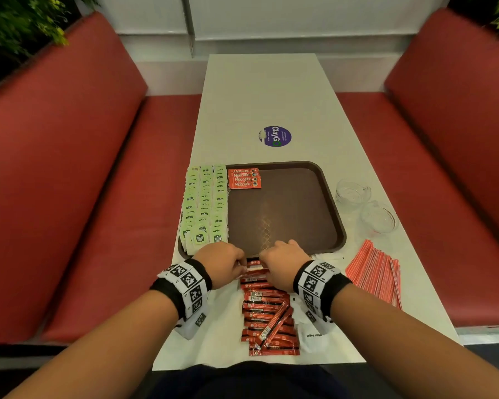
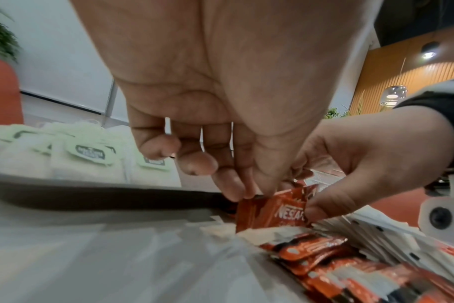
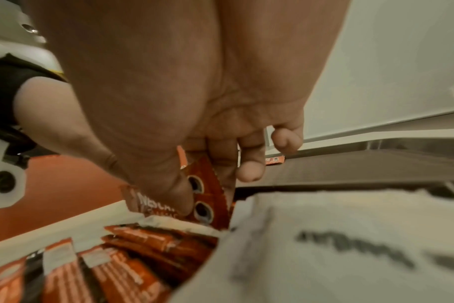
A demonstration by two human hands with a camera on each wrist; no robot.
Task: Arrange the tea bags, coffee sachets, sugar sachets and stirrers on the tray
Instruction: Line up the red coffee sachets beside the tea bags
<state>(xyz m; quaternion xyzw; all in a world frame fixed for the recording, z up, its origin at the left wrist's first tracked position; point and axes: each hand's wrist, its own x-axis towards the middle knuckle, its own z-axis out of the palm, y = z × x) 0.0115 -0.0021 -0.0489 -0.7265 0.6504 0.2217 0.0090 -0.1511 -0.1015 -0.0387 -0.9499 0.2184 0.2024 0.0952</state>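
Note:
A brown tray (image 1: 326, 182) lies on the white table. Rows of green-tagged tea bags (image 1: 205, 203) fill its left side, and a few red coffee sachets (image 1: 244, 178) lie at its far left-centre. A row of red coffee sachets (image 1: 267, 315) runs along the table in front of the tray. Both hands meet at the far end of that row, by the tray's near rim. My left hand (image 1: 224, 264) and right hand (image 1: 283, 263) pinch a small stack of coffee sachets (image 2: 275, 211) (image 3: 208, 196) between thumbs and fingers. White sugar sachets (image 1: 314, 338) lie under my right wrist. Red-striped stirrers (image 1: 375, 272) lie to the right.
Two clear glass bowls (image 1: 353, 192) (image 1: 379, 217) stand on the table right of the tray. A round purple sticker (image 1: 274, 136) marks the table beyond it. Red bench seats (image 1: 98, 211) flank the table on both sides.

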